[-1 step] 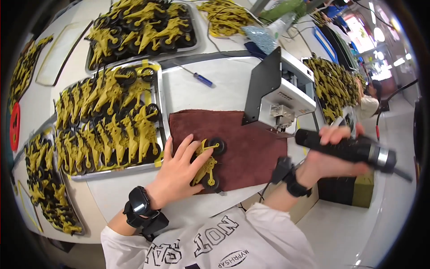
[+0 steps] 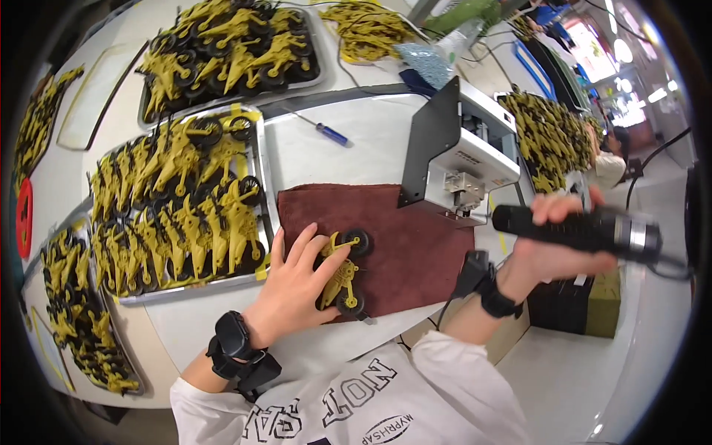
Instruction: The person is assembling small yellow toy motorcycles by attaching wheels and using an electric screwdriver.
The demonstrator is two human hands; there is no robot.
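On a dark red cloth (image 2: 411, 271) lies a small yellow toy motorcycle (image 2: 340, 282) with black wheels, on its side. My left hand (image 2: 293, 274) holds it there, the index finger across its upper part and the thumb by the lower wheel; the palm side is hidden. Out to the right, raised off the bench, my right hand (image 2: 552, 241) is wrapped round a black electric screwdriver (image 2: 608, 231) with a silver ring. Its right end is smeared, so I cannot tell bit from cord.
A white and black benchtop machine (image 2: 475, 159) stands at the cloth's far right. Left is a metal-rimmed tray (image 2: 263, 170) with rows of yellow motorcycles; another full tray (image 2: 315, 70) is behind. A blue-handled screwdriver (image 2: 331, 135) lies beyond the cloth. Another person (image 2: 610, 163) sits far right.
My right hand and the electric screwdriver have shifted slightly right. My left hand keeps its place on the toy motorcycle.
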